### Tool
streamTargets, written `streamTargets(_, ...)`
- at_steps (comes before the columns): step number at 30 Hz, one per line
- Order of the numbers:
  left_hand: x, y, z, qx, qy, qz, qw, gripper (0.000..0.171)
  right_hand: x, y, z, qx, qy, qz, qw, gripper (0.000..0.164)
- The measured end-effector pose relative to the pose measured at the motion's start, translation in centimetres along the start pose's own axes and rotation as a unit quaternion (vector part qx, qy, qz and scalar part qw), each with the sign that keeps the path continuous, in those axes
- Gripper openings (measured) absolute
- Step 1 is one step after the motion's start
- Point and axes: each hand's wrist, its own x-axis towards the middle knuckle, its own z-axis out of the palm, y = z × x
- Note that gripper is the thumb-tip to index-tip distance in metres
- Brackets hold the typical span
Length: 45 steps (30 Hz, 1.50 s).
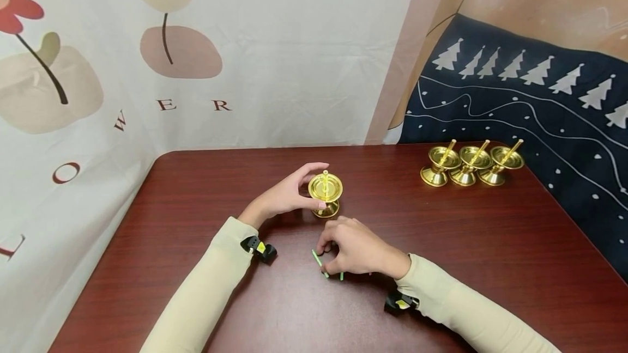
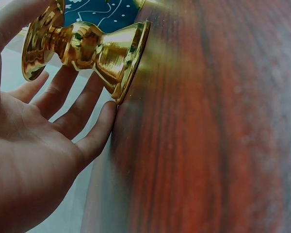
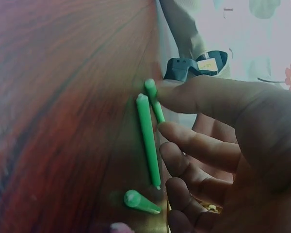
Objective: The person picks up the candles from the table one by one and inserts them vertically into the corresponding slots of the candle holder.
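My left hand (image 1: 289,192) is wrapped around a gold pedestal candle holder (image 1: 330,210), thumb in front and fingers behind its stem. The holder (image 2: 85,46) stands upright on the table, a thin yellow stick rising from its dish. Just in front of it, my right hand (image 1: 358,247) reaches down and pinches a thin green candle (image 1: 320,264) between thumb and index finger, fingertips near its two ends. Close under that hand, a second green candle (image 3: 146,141) and a third, shorter-looking green candle (image 3: 140,201) lie on the tabletop.
Three more gold holders (image 1: 469,165), each with a slanting yellow stick, stand together at the back right of the dark red table (image 1: 196,195). A small pinkish tip (image 3: 121,227) shows at the right wrist view's lower edge. Printed cloth (image 1: 304,70) hangs behind the table.
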Motion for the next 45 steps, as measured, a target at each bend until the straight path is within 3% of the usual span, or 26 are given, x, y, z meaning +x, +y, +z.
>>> streamTargets(5, 0.1, 0.1, 0.0, 0.001, -0.001, 0.003, 1.0000, 0.093, -0.2, -1.6, -1.4, -0.001, -0.008, -0.010, 1.000, 0.030)
streamTargets(12, 0.1, 0.2, 0.0, 0.006, -0.004, 0.002, 1.0000, 0.091, -0.2, 0.3, -1.6, 0.020, -0.022, -0.062, 0.998, 0.025)
streamTargets(17, 0.1, 0.3, 0.1, 0.009, -0.005, -0.002, 0.9999, 0.091, -0.1, 1.0, -2.9, 0.049, -0.055, -0.045, 0.996, 0.021)
streamTargets(31, 0.0, 0.4, 0.0, 0.007, -0.009, -0.007, 0.9999, 0.090, 0.1, 2.4, -3.2, 0.057, -0.051, -0.017, 0.997, 0.015)
streamTargets(45, -0.2, 0.1, 0.0, 0.012, -0.005, -0.008, 0.9999, 0.089, 0.2, 1.9, -3.1, 0.023, -0.040, -0.065, 0.997, 0.012)
